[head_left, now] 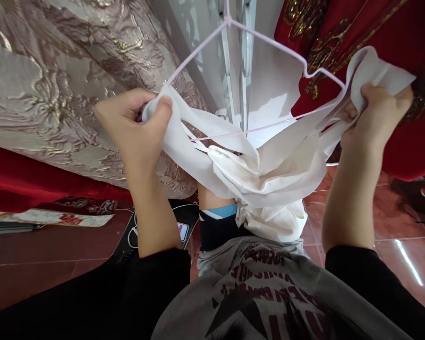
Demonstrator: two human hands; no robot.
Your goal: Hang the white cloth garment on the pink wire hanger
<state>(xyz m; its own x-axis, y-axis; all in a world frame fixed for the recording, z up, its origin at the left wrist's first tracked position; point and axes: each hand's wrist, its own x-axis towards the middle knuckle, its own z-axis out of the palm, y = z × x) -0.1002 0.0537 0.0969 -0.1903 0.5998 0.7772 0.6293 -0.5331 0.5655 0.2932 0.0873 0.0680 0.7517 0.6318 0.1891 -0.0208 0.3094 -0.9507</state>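
A white garment [265, 174] with thin straps hangs across a pale pink wire hanger [262, 42] in front of me. My left hand [134, 125] pinches one strap at the hanger's left end, fingers closed round the cloth. At the hanger's right end my right hand [373, 118] grips a bunched part of the same garment, fingers closed. The body of the garment sags in folds between my hands, down to my lap.
A shiny beige embossed cloth [63, 80] hangs at the left, a red gold-embroidered cloth [386, 52] at the right. A white metal rack upright [246, 66] stands behind the hanger. Below lie red floor tiles [393, 245], a phone [182, 231] with a white cable.
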